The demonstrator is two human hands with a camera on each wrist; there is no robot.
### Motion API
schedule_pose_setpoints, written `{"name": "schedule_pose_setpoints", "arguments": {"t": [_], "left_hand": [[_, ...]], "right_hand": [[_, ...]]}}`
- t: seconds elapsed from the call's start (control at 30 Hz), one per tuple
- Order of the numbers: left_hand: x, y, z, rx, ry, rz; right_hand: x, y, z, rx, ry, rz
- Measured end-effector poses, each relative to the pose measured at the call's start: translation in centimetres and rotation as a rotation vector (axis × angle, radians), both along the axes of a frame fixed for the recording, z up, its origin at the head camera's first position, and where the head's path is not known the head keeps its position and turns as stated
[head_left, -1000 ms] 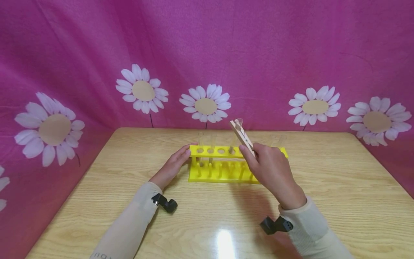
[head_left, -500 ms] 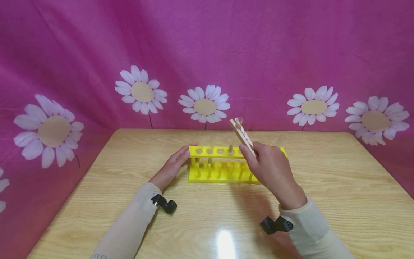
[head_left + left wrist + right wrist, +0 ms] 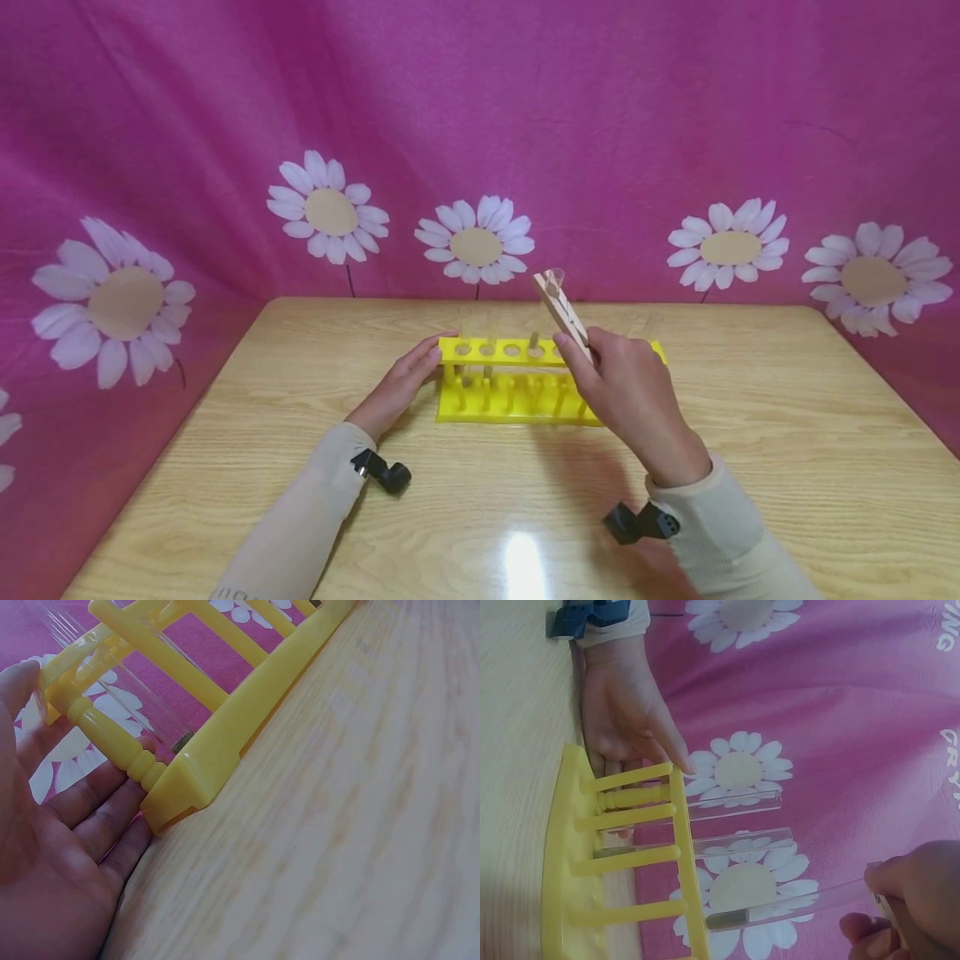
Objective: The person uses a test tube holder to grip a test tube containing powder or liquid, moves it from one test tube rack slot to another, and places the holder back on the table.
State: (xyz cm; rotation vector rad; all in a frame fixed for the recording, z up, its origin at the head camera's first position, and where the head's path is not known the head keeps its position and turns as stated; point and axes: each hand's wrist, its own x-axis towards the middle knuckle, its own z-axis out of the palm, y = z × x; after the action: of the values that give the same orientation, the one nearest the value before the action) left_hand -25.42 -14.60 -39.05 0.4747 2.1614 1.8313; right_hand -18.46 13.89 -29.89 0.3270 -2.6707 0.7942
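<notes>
At the middle of the table, a yellow test tube rack (image 3: 480, 412) stands upright. My left hand (image 3: 401, 383) grips its left end, thumb at the top bar and fingers behind the end post (image 3: 112, 739), as the left wrist view shows. My right hand (image 3: 637, 396) holds a wooden test tube holder (image 3: 564, 317) over the rack. Clamped near its mouth in that holder is a glass test tube (image 3: 802, 902). Dark material (image 3: 727, 920) fills the tube's bottom, which is at the rack's top bar; the head view cannot show whether it is inside a hole.
Two clear tubes (image 3: 491, 327) stand in the rack's left holes, with dark matter low in them. More tube tops (image 3: 655, 323) show at the right end, partly behind my right hand. A pink cloth with daisies (image 3: 600, 150) hangs behind the wooden table (image 3: 450, 517).
The clamped test tube has risen very slightly, its dark bottom a little higher against the rack's top bar. Both hands keep nearly the same place, and the rack has not moved.
</notes>
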Motion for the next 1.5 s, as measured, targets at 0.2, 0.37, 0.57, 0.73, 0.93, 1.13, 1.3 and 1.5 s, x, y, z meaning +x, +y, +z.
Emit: {"name": "schedule_pose_setpoints", "arguments": {"t": [0.2, 0.37, 0.57, 0.73, 0.93, 1.13, 1.3, 1.5], "left_hand": [[0.1, 0.0, 0.1, -0.003, 0.003, -0.002], [0.0, 0.0, 0.0, 0.011, 0.013, -0.008], [0.0, 0.0, -0.1, 0.015, 0.01, -0.006], [0.0, 0.0, 0.0, 0.008, 0.01, -0.007], [-0.6, -0.1, -0.8, 0.019, 0.009, -0.009], [-1.7, -0.3, -2.6, 0.027, 0.02, 0.003], [-1.9, -0.3, -2.9, 0.039, 0.043, 0.008], [-1.9, -0.4, -3.1, 0.029, 0.064, 0.011]], "right_hand": [[0.2, -0.2, 0.0, -0.005, 0.014, 0.012], [0.2, -0.4, 0.0, -0.006, 0.022, 0.018], [0.3, -0.6, -0.1, -0.003, 0.023, 0.022], [0.3, -0.9, -0.3, 0.0, 0.014, 0.029], [0.2, -1.1, -0.5, 0.016, 0.006, 0.033], [0.0, -1.2, -0.8, 0.014, -0.02, 0.039], [-0.1, -1.3, -1.1, 0.022, -0.036, 0.033], [-0.5, -1.4, -1.5, 0.027, -0.025, 0.026]]}}
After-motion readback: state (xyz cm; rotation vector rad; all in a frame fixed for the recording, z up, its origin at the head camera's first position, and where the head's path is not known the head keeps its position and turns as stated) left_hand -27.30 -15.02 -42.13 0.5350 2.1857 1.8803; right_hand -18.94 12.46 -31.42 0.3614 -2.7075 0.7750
